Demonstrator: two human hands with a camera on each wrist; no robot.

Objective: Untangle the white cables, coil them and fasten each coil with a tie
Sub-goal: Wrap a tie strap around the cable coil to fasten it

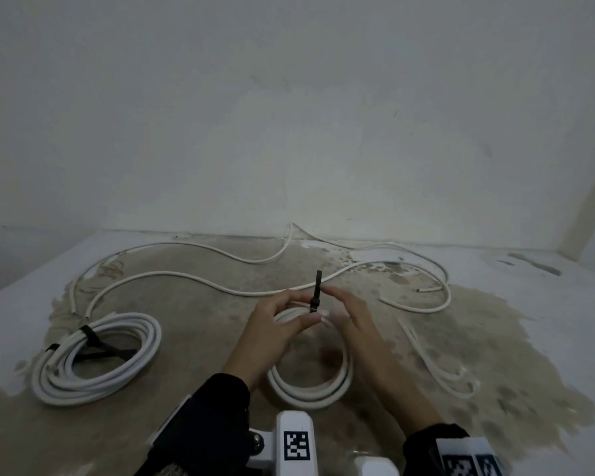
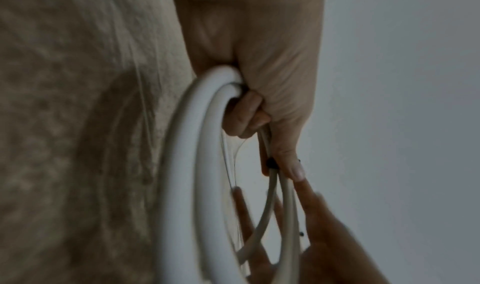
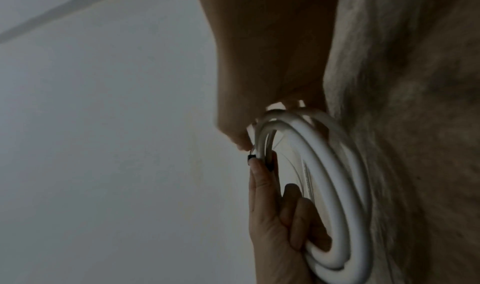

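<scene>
At centre frame the left hand grasps a small white cable coil where a black tie wraps it; the right hand hovers released alongside. A tied coil lies lower left, loose cables behind.

The head camera looks forward and down from above at both hands over a stained floor and a wall. Each wrist camera sits very close, looking along its hand. All three views share the small white coil.
</scene>
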